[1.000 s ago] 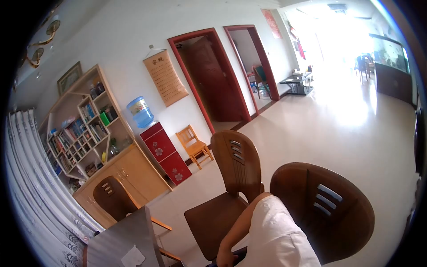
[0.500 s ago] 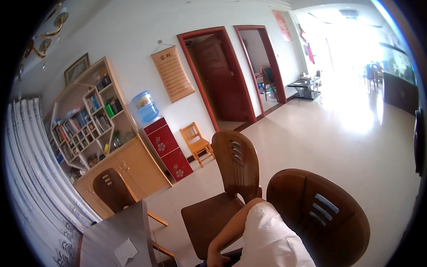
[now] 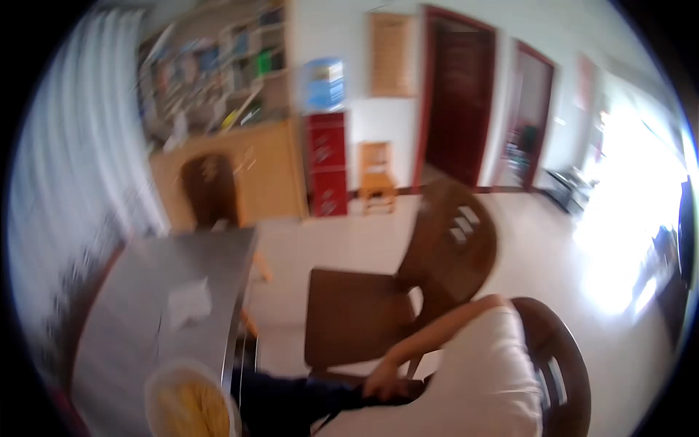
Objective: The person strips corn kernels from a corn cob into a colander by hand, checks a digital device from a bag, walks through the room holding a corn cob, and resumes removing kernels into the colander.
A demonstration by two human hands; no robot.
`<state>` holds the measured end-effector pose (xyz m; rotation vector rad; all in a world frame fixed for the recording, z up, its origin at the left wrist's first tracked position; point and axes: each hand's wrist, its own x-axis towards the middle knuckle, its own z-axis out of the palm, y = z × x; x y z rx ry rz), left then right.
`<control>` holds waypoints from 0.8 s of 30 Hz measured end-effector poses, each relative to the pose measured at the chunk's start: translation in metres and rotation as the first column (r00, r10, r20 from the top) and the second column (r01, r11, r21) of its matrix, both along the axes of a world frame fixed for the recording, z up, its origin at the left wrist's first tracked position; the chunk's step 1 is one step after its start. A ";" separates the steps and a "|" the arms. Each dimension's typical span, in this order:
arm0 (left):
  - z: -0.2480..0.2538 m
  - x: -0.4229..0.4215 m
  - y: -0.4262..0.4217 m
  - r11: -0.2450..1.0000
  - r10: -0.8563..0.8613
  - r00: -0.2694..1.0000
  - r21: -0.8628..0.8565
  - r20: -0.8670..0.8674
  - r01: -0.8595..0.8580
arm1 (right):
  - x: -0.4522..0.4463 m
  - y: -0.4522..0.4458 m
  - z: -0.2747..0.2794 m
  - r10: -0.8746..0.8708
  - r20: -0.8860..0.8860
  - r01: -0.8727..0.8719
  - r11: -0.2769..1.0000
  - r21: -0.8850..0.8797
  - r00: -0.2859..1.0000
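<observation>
My right hand [image 3: 384, 380] rests at the dark blue trousers [image 3: 291, 399], beside a dark thing at my lap. Motion blur smears its fingers, so their grip is unclear. The bare forearm bends down from a white sleeve [image 3: 480, 371]. My left hand is out of view. To the left, a grey table [image 3: 145, 277] carries a whitish paper [image 3: 189, 302]. A pale round bowl [image 3: 156, 390] with yellow contents [image 3: 195, 411] stands at the table's near end.
A brown chair [image 3: 357, 309] stands just beyond my arm, and another chair back [image 3: 557, 349] is at the right. A third chair [image 3: 211, 191] stands behind the table. Farther back are a cabinet [image 3: 269, 178], a water dispenser [image 3: 328, 164] and a small wooden chair [image 3: 376, 175].
The view has swung left and down and levelled out. More of the table, the bowl and the dark trousers now show. My right hand remains at my lap.
</observation>
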<state>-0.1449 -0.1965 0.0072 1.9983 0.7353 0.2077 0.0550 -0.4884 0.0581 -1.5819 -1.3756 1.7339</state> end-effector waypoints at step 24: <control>0.047 -0.089 0.039 0.764 0.546 0.822 0.307 0.161 -0.568 | 0.057 0.141 0.048 -0.697 0.103 0.693 0.717 0.083 0.709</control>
